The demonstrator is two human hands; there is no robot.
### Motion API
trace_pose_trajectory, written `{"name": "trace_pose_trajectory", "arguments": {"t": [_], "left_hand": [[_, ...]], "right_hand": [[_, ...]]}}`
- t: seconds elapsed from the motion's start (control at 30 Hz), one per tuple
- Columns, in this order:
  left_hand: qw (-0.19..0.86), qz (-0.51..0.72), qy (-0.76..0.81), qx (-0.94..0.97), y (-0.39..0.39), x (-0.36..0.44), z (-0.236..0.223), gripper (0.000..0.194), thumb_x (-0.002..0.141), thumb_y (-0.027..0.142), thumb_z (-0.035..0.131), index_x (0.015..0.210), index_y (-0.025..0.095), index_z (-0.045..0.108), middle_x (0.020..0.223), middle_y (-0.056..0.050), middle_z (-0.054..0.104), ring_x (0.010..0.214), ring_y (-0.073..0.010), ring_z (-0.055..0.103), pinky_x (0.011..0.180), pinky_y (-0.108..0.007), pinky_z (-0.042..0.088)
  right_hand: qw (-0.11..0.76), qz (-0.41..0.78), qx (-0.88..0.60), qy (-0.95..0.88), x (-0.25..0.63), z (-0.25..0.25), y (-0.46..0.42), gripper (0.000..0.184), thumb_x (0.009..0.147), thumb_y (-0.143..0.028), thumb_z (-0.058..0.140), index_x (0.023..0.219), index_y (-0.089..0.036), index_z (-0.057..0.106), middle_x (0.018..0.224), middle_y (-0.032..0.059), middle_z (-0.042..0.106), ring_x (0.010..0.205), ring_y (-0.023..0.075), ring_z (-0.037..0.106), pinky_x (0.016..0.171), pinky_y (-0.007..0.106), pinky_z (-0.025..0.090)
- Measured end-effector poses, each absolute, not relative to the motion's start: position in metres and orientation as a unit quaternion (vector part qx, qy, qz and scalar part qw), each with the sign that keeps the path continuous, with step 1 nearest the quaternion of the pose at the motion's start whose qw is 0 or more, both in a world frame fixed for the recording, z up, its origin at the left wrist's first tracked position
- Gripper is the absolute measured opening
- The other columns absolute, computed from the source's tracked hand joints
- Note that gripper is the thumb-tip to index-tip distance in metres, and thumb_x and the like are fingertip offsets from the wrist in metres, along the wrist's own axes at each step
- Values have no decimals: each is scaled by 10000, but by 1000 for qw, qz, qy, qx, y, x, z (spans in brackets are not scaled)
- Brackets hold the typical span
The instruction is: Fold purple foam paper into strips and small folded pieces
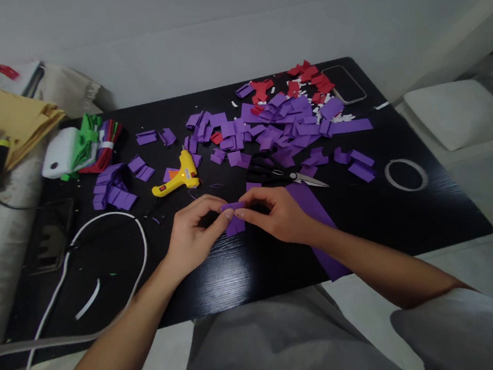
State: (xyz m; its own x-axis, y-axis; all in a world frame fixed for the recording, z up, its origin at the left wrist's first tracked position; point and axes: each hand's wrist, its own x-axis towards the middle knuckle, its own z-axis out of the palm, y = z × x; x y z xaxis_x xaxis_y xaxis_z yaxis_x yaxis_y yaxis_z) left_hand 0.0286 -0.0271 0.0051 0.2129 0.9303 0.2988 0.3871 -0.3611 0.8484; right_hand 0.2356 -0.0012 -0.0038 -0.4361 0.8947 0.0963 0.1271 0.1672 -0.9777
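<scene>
Between my two hands is a small piece of purple paper (235, 226), its upper edge pinched at both ends and its lower part hanging down with a slit or fold in it. My left hand (196, 229) grips the left end between thumb and forefinger. At the right end, the thumb and forefinger of my right hand (276, 214) are closed on the same piece. A long purple paper strip (317, 224) lies partly under my right hand and forearm. Just beyond the hands rest black-handled scissors (287, 175) and a yellow glue gun (177, 178).
Many purple paper pieces (283, 118) and red scraps (314, 79) cover the back of the black table (221, 277). A tape ring (405, 175) lies at right. A white cable (144, 244) loops at left, near a dark phone-like slab (50, 237) and green paper strips (88, 140).
</scene>
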Motion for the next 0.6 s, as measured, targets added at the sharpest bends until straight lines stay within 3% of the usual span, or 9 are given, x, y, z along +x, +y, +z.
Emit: {"name": "trace_pose_trajectory", "arguments": {"t": [0.6], "left_hand": [[410, 399, 478, 666, -24, 23, -1, 138, 928, 308, 715, 852, 192, 708, 880, -34, 722, 801, -162, 652, 763, -291, 505]], "right_hand": [[352, 551, -383, -653, 235, -5, 2, 158, 878, -334, 726, 872, -176, 728, 783, 11, 699, 733, 150, 627, 690, 282, 501]]}}
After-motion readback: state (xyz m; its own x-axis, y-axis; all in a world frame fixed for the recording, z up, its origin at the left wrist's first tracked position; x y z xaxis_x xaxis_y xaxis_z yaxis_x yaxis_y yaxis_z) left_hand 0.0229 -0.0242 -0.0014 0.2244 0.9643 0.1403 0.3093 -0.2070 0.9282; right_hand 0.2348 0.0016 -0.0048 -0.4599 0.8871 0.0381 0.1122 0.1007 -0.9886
